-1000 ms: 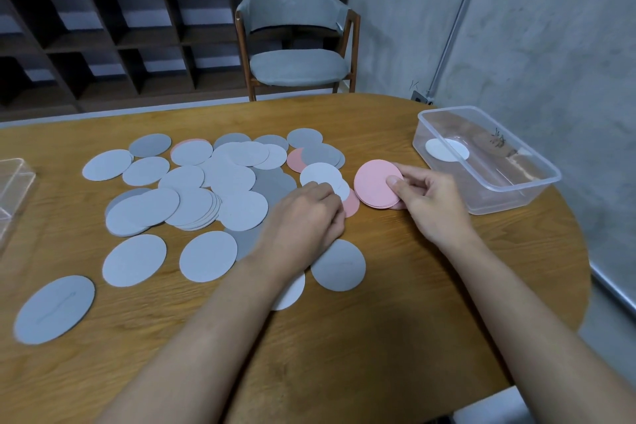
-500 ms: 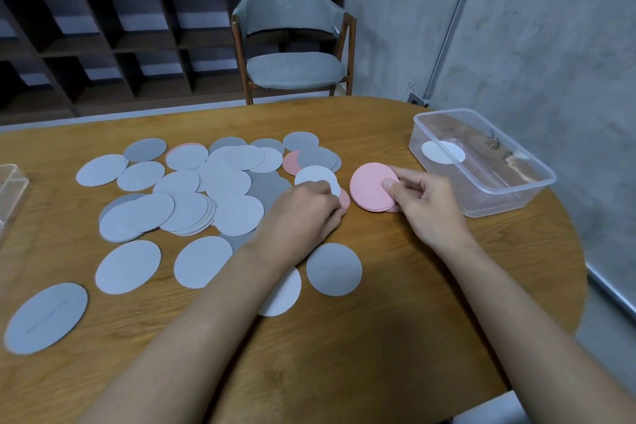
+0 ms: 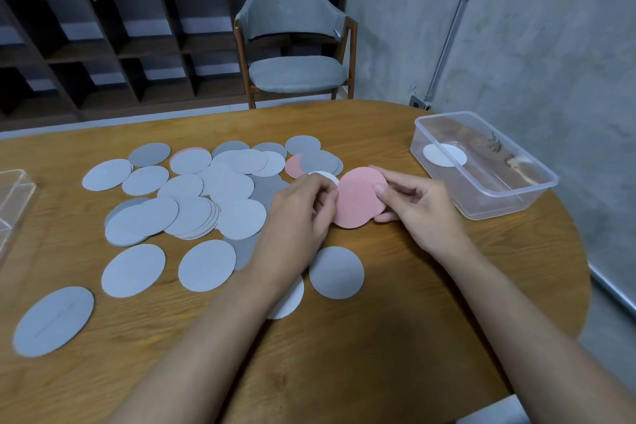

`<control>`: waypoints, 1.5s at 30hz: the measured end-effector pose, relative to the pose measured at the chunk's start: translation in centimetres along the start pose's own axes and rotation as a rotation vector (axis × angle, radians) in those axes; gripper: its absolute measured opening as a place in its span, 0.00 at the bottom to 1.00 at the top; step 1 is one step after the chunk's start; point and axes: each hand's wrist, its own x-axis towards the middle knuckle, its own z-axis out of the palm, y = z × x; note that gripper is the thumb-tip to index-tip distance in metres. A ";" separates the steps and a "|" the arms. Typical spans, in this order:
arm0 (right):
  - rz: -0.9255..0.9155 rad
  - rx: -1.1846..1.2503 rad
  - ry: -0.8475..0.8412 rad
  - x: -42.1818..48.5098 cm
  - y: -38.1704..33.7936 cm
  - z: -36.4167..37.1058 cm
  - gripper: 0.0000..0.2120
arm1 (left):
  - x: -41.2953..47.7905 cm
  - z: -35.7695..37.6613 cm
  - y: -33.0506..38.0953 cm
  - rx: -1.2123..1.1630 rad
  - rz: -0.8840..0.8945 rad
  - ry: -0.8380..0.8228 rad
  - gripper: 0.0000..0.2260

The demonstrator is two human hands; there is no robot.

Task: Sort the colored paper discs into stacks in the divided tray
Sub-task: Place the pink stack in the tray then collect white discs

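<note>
Several grey and light blue paper discs (image 3: 206,203) lie scattered and overlapping on the wooden table (image 3: 378,337). My right hand (image 3: 413,206) pinches a small stack of pink discs (image 3: 358,198), thumb on top. My left hand (image 3: 303,213) has curled fingers at the left edge of the same pink stack. Another pink disc (image 3: 293,165) pokes out under a grey one, and a third pink edge (image 3: 179,152) shows at the back. A clear plastic tub (image 3: 516,203) at the right holds one white disc (image 3: 444,155).
A second clear container (image 3: 13,196) sits at the table's left edge. A white disc (image 3: 290,299) lies partly under my left forearm. A grey chair (image 3: 296,45) and dark shelves (image 3: 103,52) stand behind the table. A concrete wall runs along the right.
The pink stack has come up off the table between both hands. My left hand moved right from the pile to the stack's edge.
</note>
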 end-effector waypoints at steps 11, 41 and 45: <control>0.050 -0.002 -0.145 0.1 -0.1 0.3 0.16 | 0.4 0.5 -0.1 -0.066 -0.251 -0.011 0.13; 0.005 -0.187 -0.007 0.6 0.9 0.4 0.17 | 5.9 -2.5 -6.1 0.403 -0.033 -0.312 0.14; 0.010 -0.179 -0.013 0.7 1.2 0.4 0.17 | 7.2 -2.4 -7.2 0.426 -0.047 -0.352 0.11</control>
